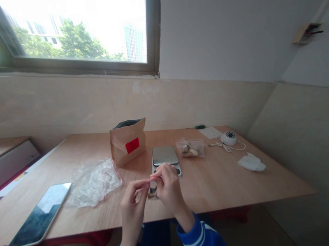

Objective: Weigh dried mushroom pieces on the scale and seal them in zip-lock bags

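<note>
My left hand [133,200] and my right hand [169,186] meet above the table's front edge. Both pinch the top edge of a small clear plastic bag [152,193], and brown and pale pieces show in it below the fingers. Most of the bag is hidden behind my hands. Just beyond them stands a kitchen scale [164,155] with a steel plate, its front partly covered by my right hand. Right of the scale lies another clear bag [191,148] with brown and whitish pieces inside.
A brown paper pouch [128,143] with a red label stands open-topped behind clear plastic bags [95,181]. At left lies a phone [40,215] on a cable. To the right are a white dome-shaped device [228,138] with its cord, crumpled white tissue [251,162] and a green-handled tool [199,127].
</note>
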A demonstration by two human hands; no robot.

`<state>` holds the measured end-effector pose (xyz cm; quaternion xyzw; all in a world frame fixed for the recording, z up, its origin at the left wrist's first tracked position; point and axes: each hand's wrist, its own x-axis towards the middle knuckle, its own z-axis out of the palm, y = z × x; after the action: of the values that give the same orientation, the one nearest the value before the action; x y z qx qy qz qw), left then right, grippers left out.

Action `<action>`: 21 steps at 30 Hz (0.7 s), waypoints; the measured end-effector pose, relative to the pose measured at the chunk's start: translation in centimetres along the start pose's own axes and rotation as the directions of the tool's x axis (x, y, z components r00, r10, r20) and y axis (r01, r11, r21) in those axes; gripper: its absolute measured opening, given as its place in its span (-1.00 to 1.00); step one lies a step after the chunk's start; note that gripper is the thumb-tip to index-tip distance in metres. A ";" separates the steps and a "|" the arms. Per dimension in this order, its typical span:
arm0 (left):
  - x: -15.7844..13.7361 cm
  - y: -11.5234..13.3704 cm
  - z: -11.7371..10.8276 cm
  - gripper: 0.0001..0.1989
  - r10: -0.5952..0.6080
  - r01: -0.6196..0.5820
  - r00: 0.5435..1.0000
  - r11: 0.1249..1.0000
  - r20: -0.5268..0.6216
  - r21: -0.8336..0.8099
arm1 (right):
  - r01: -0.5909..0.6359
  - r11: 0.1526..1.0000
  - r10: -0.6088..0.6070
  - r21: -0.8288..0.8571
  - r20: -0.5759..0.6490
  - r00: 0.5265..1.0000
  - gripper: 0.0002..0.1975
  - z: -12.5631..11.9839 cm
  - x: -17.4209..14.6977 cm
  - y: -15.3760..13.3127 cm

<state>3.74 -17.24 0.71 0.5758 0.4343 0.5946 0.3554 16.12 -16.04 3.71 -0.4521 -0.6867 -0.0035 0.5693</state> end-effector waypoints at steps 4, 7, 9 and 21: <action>-0.1 0.3 0.2 -0.84 -0.003 0.001 0.999 0.999 -0.037 -0.039 | -0.033 0.995 0.025 0.098 0.086 0.996 -0.78 -0.6 0.1 0.2; 0.1 0.3 0.2 -0.84 0.004 -0.008 0.998 0.998 -0.056 -0.066 | -0.070 0.976 0.025 0.207 0.212 0.977 -0.63 -1.5 0.3 0.7; 0.2 0.1 0.1 -0.84 0.008 -0.014 0.998 0.997 -0.067 -0.078 | -0.098 0.969 0.039 0.226 0.254 0.966 -0.64 -1.9 0.3 1.2; 0.1 1.8 -1.7 -0.79 0.175 -0.170 0.984 0.964 -0.009 0.203 | 0.044 0.998 -0.030 -0.034 0.328 0.944 -0.73 -1.3 0.3 0.8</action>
<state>2.21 -17.96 2.45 0.6363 0.4453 0.5840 0.2361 17.65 -16.01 3.95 -0.4450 -0.7796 0.0469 0.4381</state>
